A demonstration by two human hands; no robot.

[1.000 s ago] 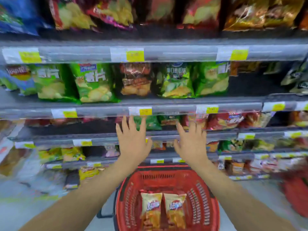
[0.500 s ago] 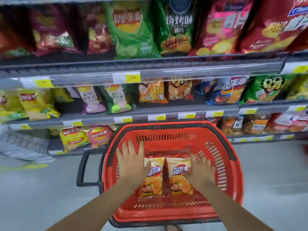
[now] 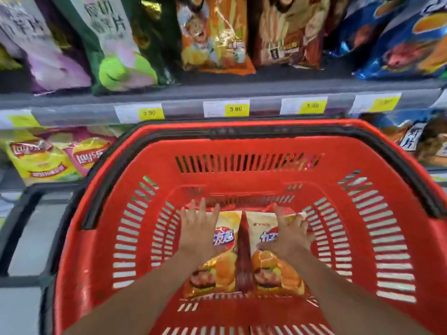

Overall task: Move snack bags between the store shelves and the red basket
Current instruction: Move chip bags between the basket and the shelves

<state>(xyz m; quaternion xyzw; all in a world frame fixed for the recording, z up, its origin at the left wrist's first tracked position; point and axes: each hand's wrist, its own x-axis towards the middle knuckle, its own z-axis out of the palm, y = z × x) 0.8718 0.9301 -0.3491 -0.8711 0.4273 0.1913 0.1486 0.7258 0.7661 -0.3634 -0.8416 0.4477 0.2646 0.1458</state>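
Hands (L (image 3: 198, 229), R (image 3: 287, 239)) flat, not gripping, on snack bags (image 3: 219, 269) in red basket (image 3: 242, 147), shelf (image 3: 217, 91) behind.

Two grips: the left grip (image 3: 199, 228) and the right grip (image 3: 287, 238). One red basket (image 3: 242, 146) surrounds both. Two matching snack bags: the first bag (image 3: 222, 267) beneath the left grip, the second bag (image 3: 275, 269) beneath the right grip. Beyond the grips, five yellow price tags (image 3: 235, 108) line one shelf rail (image 3: 183, 110), the leftmost cut off. Two Lay's bags sit left of the left grip: one yellow Lay's bag (image 3: 36, 158), one pink Lay's bag (image 3: 89, 153).
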